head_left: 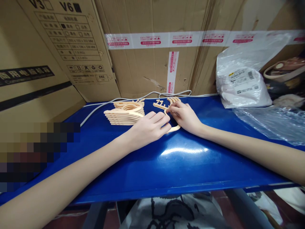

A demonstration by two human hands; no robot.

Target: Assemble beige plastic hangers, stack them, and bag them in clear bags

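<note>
Fingers of my left hand (151, 128) are closed on a cream plastic hanger (175, 128), whose curved end shows between my two hands. My right hand (186, 117) pinches the same hanger near its curved upper part, though my fingers hide much of it. Just left of my left hand lies a neat stack of matching cream hangers (122, 117), layered flat on the blue table (143, 171). Behind my right hand, several more cream hanger parts (173, 100) with small notches stick out; whether they join the held hanger I cannot tell.
Cardboard boxes (147, 68) wall off the back, with another large box (62, 41) at the left. A pale cable (95, 109) runs along the table's rear. At the right are a white plastic parcel (243, 82) and clear plastic wrap (276, 122).
</note>
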